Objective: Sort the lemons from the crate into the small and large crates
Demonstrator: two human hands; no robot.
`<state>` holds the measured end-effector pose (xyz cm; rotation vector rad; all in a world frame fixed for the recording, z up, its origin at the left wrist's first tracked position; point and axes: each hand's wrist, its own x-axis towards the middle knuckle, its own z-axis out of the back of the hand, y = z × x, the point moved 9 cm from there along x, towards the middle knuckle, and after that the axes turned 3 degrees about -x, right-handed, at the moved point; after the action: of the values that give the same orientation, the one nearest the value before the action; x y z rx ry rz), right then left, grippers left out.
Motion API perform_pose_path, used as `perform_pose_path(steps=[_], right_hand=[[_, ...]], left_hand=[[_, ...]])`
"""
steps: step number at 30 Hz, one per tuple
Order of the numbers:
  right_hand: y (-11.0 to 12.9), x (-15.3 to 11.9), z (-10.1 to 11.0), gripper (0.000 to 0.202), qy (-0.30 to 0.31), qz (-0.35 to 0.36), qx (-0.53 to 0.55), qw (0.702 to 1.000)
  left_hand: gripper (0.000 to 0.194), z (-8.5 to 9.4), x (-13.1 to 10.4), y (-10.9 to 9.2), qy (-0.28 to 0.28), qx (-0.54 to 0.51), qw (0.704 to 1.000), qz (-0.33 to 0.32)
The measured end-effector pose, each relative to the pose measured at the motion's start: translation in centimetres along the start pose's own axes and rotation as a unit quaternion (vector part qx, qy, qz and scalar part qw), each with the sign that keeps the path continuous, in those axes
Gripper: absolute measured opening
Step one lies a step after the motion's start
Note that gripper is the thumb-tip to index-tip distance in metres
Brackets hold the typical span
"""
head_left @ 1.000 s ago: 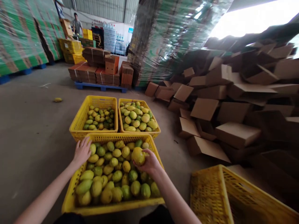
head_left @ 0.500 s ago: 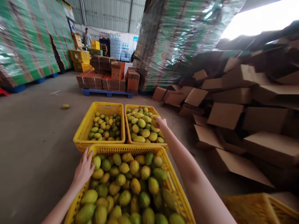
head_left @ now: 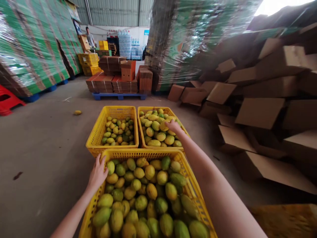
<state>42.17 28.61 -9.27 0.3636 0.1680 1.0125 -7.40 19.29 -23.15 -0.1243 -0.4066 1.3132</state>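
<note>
Heaps of yellow and green lemons (head_left: pixel 151 191) fill the large yellow plastic crate (head_left: pixel 148 153) in front of me. My left hand (head_left: pixel 98 173) lies over this crate's left rim near its far corner, fingers spread, the tips beside a greenish lemon (head_left: pixel 110 167). Farther off, my right hand (head_left: pixel 174 127) reaches over the back right crate (head_left: pixel 183 128) with its fingers closed around a yellow lemon (head_left: pixel 163 125). That lemon is just above or against the other lemons there; I cannot tell which. The back left crate (head_left: pixel 95 132) holds smaller-looking lemons at a lower level.
Loose cardboard boxes (head_left: pixel 260 112) are heaped on the right. Flattened cartons stand on a blue pallet (head_left: pixel 120 96) ahead, between wrapped stacks. One stray lemon (head_left: pixel 77 112) lies on the floor, a red plastic object (head_left: pixel 8 100) at the left. A person (head_left: pixel 89 37) stands far back.
The view has shifted, so the crates appear farther right and slightly higher. My right hand has moved slightly left over the back right crate, still with the lemon. My left hand keeps its place.
</note>
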Motion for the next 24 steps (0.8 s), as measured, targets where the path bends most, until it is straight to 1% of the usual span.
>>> perform_pose_path(steps=[3, 5, 10, 13, 17, 24], right_hand=[[0.1, -1.5, -0.2, 0.056, 0.011, -0.028, -0.027, 0.999], [0.7, -2.4, 0.0, 0.058, 0.006, -0.029, -0.038, 0.999], [1.6, -4.2, 0.0, 0.055, 0.008, 0.004, -0.048, 0.999], [1.3, -5.1, -0.1, 0.064, 0.006, 0.017, -0.049, 0.999], [0.7, -5.7, 0.0, 0.079, -0.004, 0.014, -0.044, 0.999], [1.0, -5.9, -0.5, 0.084, -0.002, 0.031, -0.024, 0.999]], left_hand=[[0.05, 0.0, 0.2, 0.0, 0.003, 0.0, 1.0, 0.005], [0.051, 0.1, 0.3, -0.2, 0.004, -0.002, 1.0, 0.005], [0.051, 0.4, 0.5, -0.5, 0.037, 0.013, 0.999, 0.02], [0.051, 0.6, 0.5, -0.6, 0.053, 0.024, 0.998, 0.027], [0.051, 0.6, 0.6, -0.6, 0.061, 0.023, 0.997, 0.028], [0.052, 0.5, 0.7, -0.8, 0.066, 0.014, 0.997, 0.027]])
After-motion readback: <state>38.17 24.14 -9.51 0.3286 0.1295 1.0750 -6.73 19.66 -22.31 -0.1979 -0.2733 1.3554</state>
